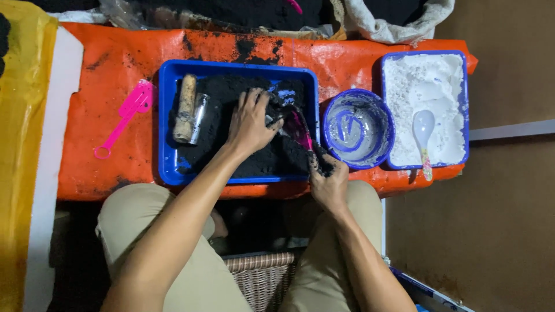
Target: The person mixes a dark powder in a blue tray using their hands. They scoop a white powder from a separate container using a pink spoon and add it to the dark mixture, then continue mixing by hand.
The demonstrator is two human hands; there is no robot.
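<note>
A blue rectangular tray (167, 167) holds a heap of black powder (231, 92) on an orange sheet. My left hand (250, 121) lies palm down on the black powder, fingers spread, touching a small metal piece (272, 120). My right hand (328, 179), smeared black, grips the handle of a pink scoop (299, 128) whose blade digs into the powder at the tray's right side. A wooden pestle (185, 108) and a shiny metal tube (199, 117) lie at the tray's left.
A blue bowl (358, 128) with grey paste sits right of the tray. Further right a blue tray (425, 110) holds white powder and a white spoon (423, 130). A pink scoop (124, 117) lies left on the orange sheet (104, 75). A wicker basket (263, 277) stands between my knees.
</note>
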